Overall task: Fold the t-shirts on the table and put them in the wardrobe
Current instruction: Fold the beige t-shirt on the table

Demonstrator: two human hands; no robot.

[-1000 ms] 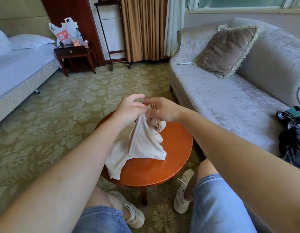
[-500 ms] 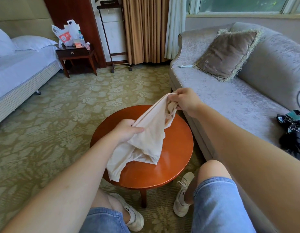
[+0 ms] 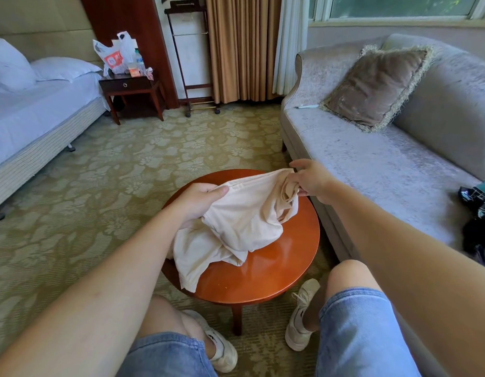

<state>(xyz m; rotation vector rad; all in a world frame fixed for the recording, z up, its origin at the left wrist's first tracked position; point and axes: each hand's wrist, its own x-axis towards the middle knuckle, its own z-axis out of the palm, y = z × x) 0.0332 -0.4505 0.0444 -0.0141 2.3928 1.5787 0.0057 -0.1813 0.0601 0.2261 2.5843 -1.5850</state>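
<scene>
The left hand (image 3: 198,202) has its fingers curled round one end of a seamed edge of the cream t-shirt (image 3: 244,213), thumb laid flat on top of the cloth. The right hand (image 3: 312,180) pinches a bunched wad of the same shirt further right, with one finger sticking out straight past the fabric. Between the two hands that edge runs fairly taut, lifted just above the round wooden table (image 3: 276,273). The rest of the shirt sags in loose folds onto the tabletop, and one corner droops over the near left rim.

The person sits close to the table's near side, in denim shorts (image 3: 355,336), a pale sneaker (image 3: 222,349) planted either side of the table's leg.

To the right a long grey sofa (image 3: 372,172) stands just beside the table. A brown fringed cushion (image 3: 377,85) leans against its back at the far end, with a small white object (image 3: 306,106) lying on the seat near it. A heap of dark clothing (image 3: 478,213) sits on the seat at the right edge.

On the left, well apart, is a bed (image 3: 32,118) with white pillows. Beyond it a dark nightstand (image 3: 129,88) carries a plastic bag (image 3: 113,55) and a few small items. Tan curtains (image 3: 236,47) hang at the far wall, and patterned carpet (image 3: 100,172) covers the floor.
</scene>
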